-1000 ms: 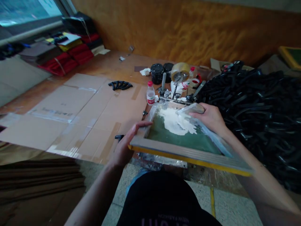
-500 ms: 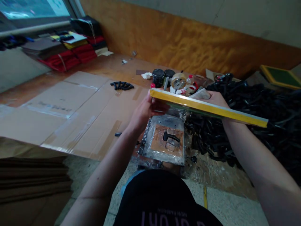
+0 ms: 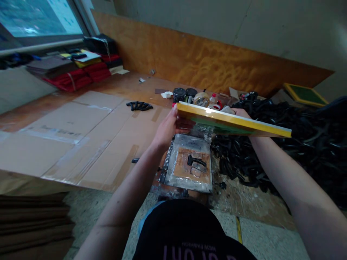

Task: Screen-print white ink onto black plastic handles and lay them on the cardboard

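Note:
A screen-printing frame (image 3: 233,121) with yellow edges and a green underside is held tilted above the bench. My left hand (image 3: 168,127) grips its left end, thumb at the top corner and fingers underneath. Behind the far edge, my right hand (image 3: 242,113) is closed on a pale grey cloth-like piece (image 3: 229,110); the frame hides part of that hand. Below the frame is a metal base plate (image 3: 172,173) with a brown, tape-covered pad (image 3: 181,169). A black curved handle (image 3: 197,161) lies on the pad.
A large heap of black handles (image 3: 260,155) fills the right side. Flattened cardboard (image 3: 89,133) covers the left, with a row of black handles (image 3: 139,105) on it. Dark jars (image 3: 179,94) and a tape roll (image 3: 201,99) stand behind; another green-mesh frame (image 3: 305,94) leans at back right.
The printing frame tilts so that more of its green underside shows, and its right end has shifted left in view. Both hands keep their hold. The camera view has tipped slightly upward.

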The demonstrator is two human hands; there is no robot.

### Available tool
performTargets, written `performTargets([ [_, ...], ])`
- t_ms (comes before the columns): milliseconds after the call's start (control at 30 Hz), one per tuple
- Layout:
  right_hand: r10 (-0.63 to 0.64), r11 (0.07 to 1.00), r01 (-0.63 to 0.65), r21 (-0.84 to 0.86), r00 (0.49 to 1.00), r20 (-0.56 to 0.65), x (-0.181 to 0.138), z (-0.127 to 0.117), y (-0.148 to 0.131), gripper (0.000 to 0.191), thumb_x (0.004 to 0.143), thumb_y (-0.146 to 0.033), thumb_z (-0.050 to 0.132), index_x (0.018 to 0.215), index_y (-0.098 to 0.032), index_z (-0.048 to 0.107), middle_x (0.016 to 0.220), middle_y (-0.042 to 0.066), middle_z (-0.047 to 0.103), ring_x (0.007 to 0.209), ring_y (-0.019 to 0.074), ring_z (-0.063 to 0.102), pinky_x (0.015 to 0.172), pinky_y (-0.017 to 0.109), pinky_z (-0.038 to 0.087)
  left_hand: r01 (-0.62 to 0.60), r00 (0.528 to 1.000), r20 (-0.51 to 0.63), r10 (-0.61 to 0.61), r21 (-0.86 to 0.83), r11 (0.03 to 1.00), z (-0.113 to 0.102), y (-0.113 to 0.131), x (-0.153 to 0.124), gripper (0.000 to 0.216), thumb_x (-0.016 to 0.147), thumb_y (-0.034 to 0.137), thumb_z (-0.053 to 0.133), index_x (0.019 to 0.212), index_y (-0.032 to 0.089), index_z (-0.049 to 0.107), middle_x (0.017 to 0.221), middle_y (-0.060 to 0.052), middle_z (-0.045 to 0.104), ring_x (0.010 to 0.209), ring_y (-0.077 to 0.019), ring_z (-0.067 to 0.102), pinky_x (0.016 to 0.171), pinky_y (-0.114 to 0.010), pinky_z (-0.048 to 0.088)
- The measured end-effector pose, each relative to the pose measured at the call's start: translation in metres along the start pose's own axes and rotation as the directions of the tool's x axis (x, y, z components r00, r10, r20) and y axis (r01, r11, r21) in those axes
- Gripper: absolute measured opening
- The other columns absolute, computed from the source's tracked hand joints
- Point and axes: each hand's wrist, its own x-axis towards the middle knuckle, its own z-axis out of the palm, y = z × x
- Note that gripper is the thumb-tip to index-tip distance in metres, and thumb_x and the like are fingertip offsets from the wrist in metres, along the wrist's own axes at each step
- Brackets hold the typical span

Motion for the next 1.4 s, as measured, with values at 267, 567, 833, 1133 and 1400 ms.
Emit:
performTargets([
  [267,-0.226,0.873,0.215,-0.438,0.974,0.028,-0.043,0.023,0.025,0.028,0.066,-0.037,0.074,0.081,-0.014,0.069,0.070,-0.001,0.066,0.062,0.0143,0.055,0.058,0.025,0.039,0.037,0.998,-0.056,-0.027,0.172,0.984,-0.028,-0.018,-0.058,0.048,0.087,0.057,0.051,0.098,0.015,0.070,0.067,-0.003,0.065,0.055,-0.0125,0.057,0.049,-0.020,0.045],
  [567,-0.265,0.638,0.317,-0.701,0.946,0.186,-0.076,0.093,0.090,0.014,0.081,-0.028,0.061,0.089,-0.020,0.069,0.094,0.006,0.071,0.088,0.0212,0.063,0.076,0.029,0.045,0.442,0.876,-0.305,-0.374,0.196,0.875,-0.086,-0.123,-0.127,0.075,0.076,0.031,0.072,0.142,0.024,0.040,0.077,-0.002,0.068,0.059,-0.0144,0.061,0.051,-0.020,0.046],
  [833,-0.273,0.436,0.384,-0.814,0.918,0.287,-0.092,0.142,0.127,0.016,0.083,-0.015,0.051,0.092,-0.016,0.064,0.092,0.011,0.066,0.094,0.0248,0.055,0.077,0.033,0.043,0.470,0.868,-0.334,-0.368,0.310,0.827,-0.110,-0.168,-0.124,0.062,0.076,0.041,0.067,0.131,0.016,0.051,0.082,-0.003,0.067,0.069,-0.0155,0.063,0.060,-0.023,0.049],
  [1133,-0.364,0.396,0.798,-0.453,0.590,0.721,-0.138,0.107,0.124,0.026,0.072,-0.006,0.053,0.093,-0.018,0.063,0.086,0.006,0.064,0.087,0.0217,0.053,0.069,0.031,0.040,0.486,0.864,-0.369,-0.344,0.429,0.761,-0.109,-0.168,-0.126,0.065,0.075,0.051,0.062,0.128,0.015,0.053,0.089,-0.006,0.070,0.078,-0.0193,0.065,0.066,-0.026,0.050],
  [1400,-0.434,0.378,0.727,-0.573,0.686,0.583,-0.131,0.118,0.131,0.028,0.076,-0.004,0.051,0.098,-0.015,0.064,0.093,0.009,0.065,0.089,0.0226,0.051,0.071,0.032,0.040,0.467,0.877,-0.348,-0.331,0.459,0.756,-0.107,-0.169,-0.128,0.064,0.079,0.053,0.059,0.130,0.015,0.052,0.093,-0.007,0.069,0.081,-0.0188,0.065,0.071,-0.028,0.050],
])
